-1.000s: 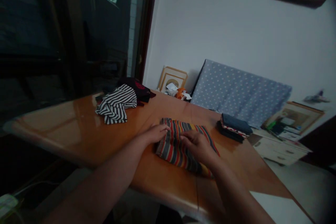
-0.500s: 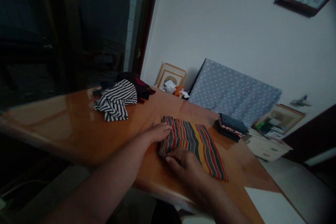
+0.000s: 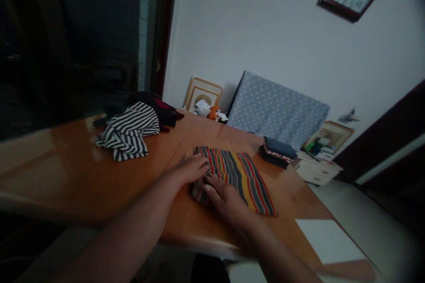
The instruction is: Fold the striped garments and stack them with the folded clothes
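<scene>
A folded piece of clothing with red, yellow, grey and dark stripes (image 3: 244,177) lies flat on the wooden table (image 3: 159,212). At its left edge, my left hand (image 3: 193,168) has its fingers closed on the bunched cloth. My right hand (image 3: 226,199) is just nearer to me, its thumb and fingers closed on the same edge, close to the left fingertips. Some of the cloth under both hands is hidden.
Black-and-white striped clothing (image 3: 129,130) and dark clothing (image 3: 156,104) lie heaped at the left. A folded stack (image 3: 278,152) sits beyond the striped piece. A white sheet (image 3: 327,239) lies at the right edge. Behind stands a dotted blue cloth-covered panel (image 3: 275,108).
My right hand has slid along the near left edge towards my left hand, and the cloth there is more gathered. The whole view has shifted, moving the scene leftward.
</scene>
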A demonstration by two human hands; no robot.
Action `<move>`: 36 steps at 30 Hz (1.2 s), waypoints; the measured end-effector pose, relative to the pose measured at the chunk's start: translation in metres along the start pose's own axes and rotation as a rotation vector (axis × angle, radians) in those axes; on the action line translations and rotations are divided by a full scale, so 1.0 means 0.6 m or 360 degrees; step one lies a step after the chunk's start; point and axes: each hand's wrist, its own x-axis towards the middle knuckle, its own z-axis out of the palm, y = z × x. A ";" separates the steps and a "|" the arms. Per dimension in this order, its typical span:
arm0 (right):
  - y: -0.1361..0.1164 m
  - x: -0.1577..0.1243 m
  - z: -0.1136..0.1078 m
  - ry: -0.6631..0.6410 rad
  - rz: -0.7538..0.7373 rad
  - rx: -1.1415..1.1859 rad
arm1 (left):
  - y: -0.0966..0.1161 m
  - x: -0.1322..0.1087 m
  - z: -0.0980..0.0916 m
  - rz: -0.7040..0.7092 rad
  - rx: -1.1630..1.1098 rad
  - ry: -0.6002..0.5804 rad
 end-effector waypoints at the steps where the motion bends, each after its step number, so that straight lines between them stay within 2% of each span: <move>1: 0.004 0.004 -0.010 0.0100 -0.0010 0.0055 | 0.004 0.001 -0.002 0.0045 0.0000 0.0076; 3: 0.017 0.014 -0.032 0.0298 -0.0015 0.0093 | 0.011 0.003 -0.005 0.0141 -0.0026 0.0200; 5: 0.039 0.026 -0.055 0.0439 0.0034 0.0035 | 0.016 0.003 -0.005 0.0215 -0.0061 0.0209; 9: 0.112 0.039 -0.096 0.0609 0.0283 -0.0297 | 0.020 -0.004 0.000 0.0130 -0.0009 -0.0085; 12: 0.172 0.030 -0.109 0.0432 0.0555 -0.0590 | 0.019 -0.010 0.001 0.0022 0.0067 -0.0329; 16: 0.226 0.003 -0.102 0.0210 0.0831 -0.0757 | 0.014 -0.009 -0.001 -0.0016 0.0089 -0.0463; 19: 0.241 -0.006 -0.099 0.0174 0.0885 -0.0785 | 0.012 -0.008 0.000 -0.0023 0.0088 -0.0487; 23: 0.246 0.001 -0.114 0.0121 0.0866 -0.0743 | 0.012 -0.008 0.000 -0.0035 0.0100 -0.0510; 29: 0.243 0.035 -0.138 0.0304 0.0767 -0.0783 | 0.012 -0.008 0.000 -0.0047 0.0123 -0.0506; 32: 0.253 0.047 -0.131 0.0261 0.0723 -0.0829 | 0.014 -0.008 -0.003 -0.0048 0.0124 -0.0508; 36: 0.280 0.047 -0.116 0.0155 0.0799 -0.0828 | 0.019 -0.010 -0.007 -0.0062 0.0130 -0.0535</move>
